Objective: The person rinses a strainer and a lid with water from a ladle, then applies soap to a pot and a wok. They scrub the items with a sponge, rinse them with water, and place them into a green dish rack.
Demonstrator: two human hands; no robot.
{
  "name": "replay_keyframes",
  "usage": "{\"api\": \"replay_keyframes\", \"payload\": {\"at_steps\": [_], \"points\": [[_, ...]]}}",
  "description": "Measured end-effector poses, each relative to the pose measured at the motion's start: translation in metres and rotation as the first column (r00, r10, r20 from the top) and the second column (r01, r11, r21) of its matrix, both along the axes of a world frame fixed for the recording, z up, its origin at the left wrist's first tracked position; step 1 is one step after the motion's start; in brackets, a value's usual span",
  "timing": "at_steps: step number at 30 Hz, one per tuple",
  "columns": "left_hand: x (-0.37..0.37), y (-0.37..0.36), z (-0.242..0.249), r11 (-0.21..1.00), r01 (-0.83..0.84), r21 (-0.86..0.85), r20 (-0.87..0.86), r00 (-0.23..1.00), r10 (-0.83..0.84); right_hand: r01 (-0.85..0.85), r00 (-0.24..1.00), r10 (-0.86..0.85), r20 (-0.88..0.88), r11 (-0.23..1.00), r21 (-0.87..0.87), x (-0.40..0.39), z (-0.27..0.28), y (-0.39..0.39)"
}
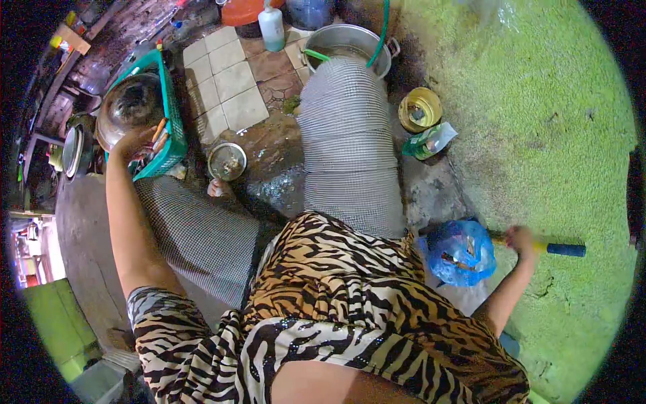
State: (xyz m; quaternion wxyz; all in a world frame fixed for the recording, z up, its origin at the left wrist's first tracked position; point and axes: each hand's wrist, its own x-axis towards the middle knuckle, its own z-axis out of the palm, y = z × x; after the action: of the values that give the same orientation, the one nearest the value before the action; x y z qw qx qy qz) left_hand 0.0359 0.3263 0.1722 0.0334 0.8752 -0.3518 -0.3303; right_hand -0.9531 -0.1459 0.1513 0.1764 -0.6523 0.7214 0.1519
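At the left, my left hand [139, 143] reaches into a teal plastic basket [176, 143]. Its fingers are at the lower edge of a dark, domed metal pan or lid [134, 102], close to orange-brown handles [160, 128]; whether they grip anything I cannot tell. On the right, my right hand [521, 241] is closed around a long handle [565, 250], yellow with a dark end. A blue plastic bag [461, 254] with some scraps inside is just left of that hand, overlapping the handle's other end.
A metal pot of water [350, 37] with a green hose [383, 27] stands ahead. To its right are a yellow tub [421, 109] and a green-white packet [431, 141]. A small metal bowl [227, 161] and a white bottle [271, 28] are left of my knee. A green wall [558, 135] borders the right.
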Motion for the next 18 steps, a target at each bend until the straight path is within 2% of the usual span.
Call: {"api": "replay_keyframes", "payload": {"at_steps": [1,3,4,5,6,7,8,10,11,12,13,14,15,16,18], "points": [[0.041,0.012,-0.038,0.858,0.386,-0.34,-0.018,0.909,-0.416,-0.124,0.967,0.136,-0.214,0.99,0.069,0.021,0.006,0.024],[0.023,0.012,-0.015,0.882,0.38,-0.278,0.036,0.922,-0.386,-0.258,0.868,0.297,-0.399,0.955,0.148,0.084,0.034,0.059],[0.013,0.013,-0.003,0.927,0.287,-0.24,0.006,0.956,-0.294,-0.167,0.956,0.183,-0.228,0.982,0.088,0.109,0.051,0.066],[-0.002,0.011,0.012,0.975,0.113,-0.192,-0.048,0.991,-0.124,-0.059,0.997,0.062,-0.042,0.996,0.06,0.124,0.055,0.069],[-0.017,0.0,0.024,0.905,-0.426,0.004,-0.411,0.824,0.39,-0.222,0.973,0.227,0.046,0.97,-0.099,0.118,0.034,0.052],[-0.029,-0.003,0.031,0.899,-0.438,0.014,-0.409,0.817,0.405,-0.355,0.914,0.393,0.105,0.896,-0.265,0.113,0.015,0.033],[-0.038,-0.004,0.037,0.857,-0.516,-0.012,-0.36,0.802,0.478,-0.348,0.9,0.413,0.137,0.873,-0.342,0.139,0.023,0.03],[0.024,0.039,-0.004,0.985,-0.119,-0.127,-0.262,0.962,0.082,-0.332,0.842,0.483,0.238,0.814,-0.476,0.223,0.06,0.029],[0.055,0.06,-0.024,0.979,0.076,-0.189,-0.178,0.978,-0.11,-0.322,0.792,0.529,0.304,0.786,-0.528,0.259,0.076,0.026],[0.016,0.047,0.008,0.949,-0.298,-0.104,-0.205,0.94,0.273,-0.342,0.775,0.551,0.309,0.777,-0.529,0.293,0.087,0.019],[-0.029,0.032,0.042,0.749,-0.655,-0.094,-0.204,0.749,0.63,-0.352,0.701,0.617,0.358,0.736,-0.579,0.326,0.096,0.012],[-0.053,0.037,0.061,0.727,-0.661,-0.185,-0.24,0.748,0.619,-0.354,0.617,0.677,0.401,0.694,-0.627,0.357,0.104,0.011],[-0.045,0.052,0.055,0.726,-0.653,-0.216,-0.289,0.753,0.591,-0.372,0.584,0.701,0.409,0.679,-0.633,0.391,0.119,0.02],[-0.034,0.07,0.045,0.716,-0.649,-0.259,-0.329,0.756,0.566,-0.403,0.493,0.728,0.476,0.676,-0.617,0.433,0.136,0.032],[-0.026,0.11,0.034,0.551,-0.734,-0.397,-0.476,0.678,0.56,-0.465,0.327,0.77,0.548,0.636,-0.616,0.514,0.154,0.052]]}}
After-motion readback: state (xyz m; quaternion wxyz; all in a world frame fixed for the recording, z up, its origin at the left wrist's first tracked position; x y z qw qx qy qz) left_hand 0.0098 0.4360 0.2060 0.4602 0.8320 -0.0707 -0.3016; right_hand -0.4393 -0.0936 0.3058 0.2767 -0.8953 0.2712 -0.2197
